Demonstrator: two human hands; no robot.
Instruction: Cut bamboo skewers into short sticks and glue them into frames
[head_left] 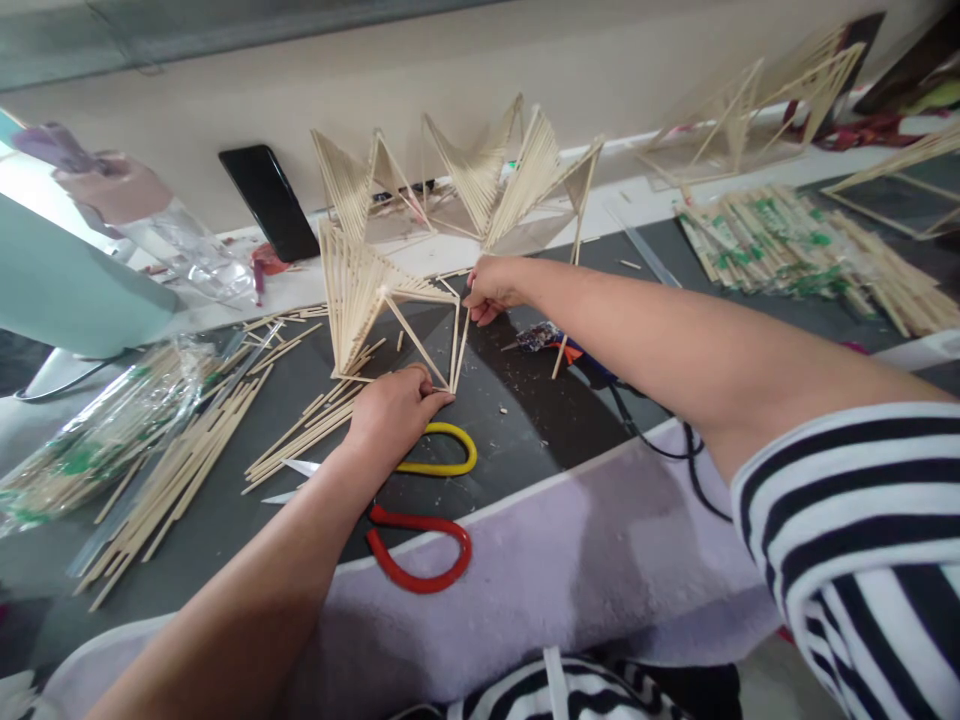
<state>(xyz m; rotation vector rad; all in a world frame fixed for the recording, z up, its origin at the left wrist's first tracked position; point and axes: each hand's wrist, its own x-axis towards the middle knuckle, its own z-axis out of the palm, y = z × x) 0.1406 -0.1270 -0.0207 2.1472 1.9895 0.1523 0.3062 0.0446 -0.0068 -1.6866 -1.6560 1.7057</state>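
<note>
A half-covered frame of thin wooden sticks (356, 300) stands on the dark mat before me, its rows of sticks fanning into a twisted surface. At the frame's near bottom corner, my left hand (394, 405) is closed with fingertips pinching the sticks. My right hand (495, 285) is closed around the upper end of a slanting wooden stick (463, 345), whose lower end meets that same corner. Scissors (424, 582) with one yellow and one red handle lie beneath my left wrist. Partly behind my right forearm is a glue gun (536, 338) with its nozzle pointing left.
Loose sticks (180, 470) and a plastic bag of sticks (82, 440) lie at left. More bagged sticks (772, 245) are at right. Finished stick frames (487, 180) stand along the wall, beside a phone (270, 203) and a bottle (180, 230). A black cord (694, 470) hangs over the edge.
</note>
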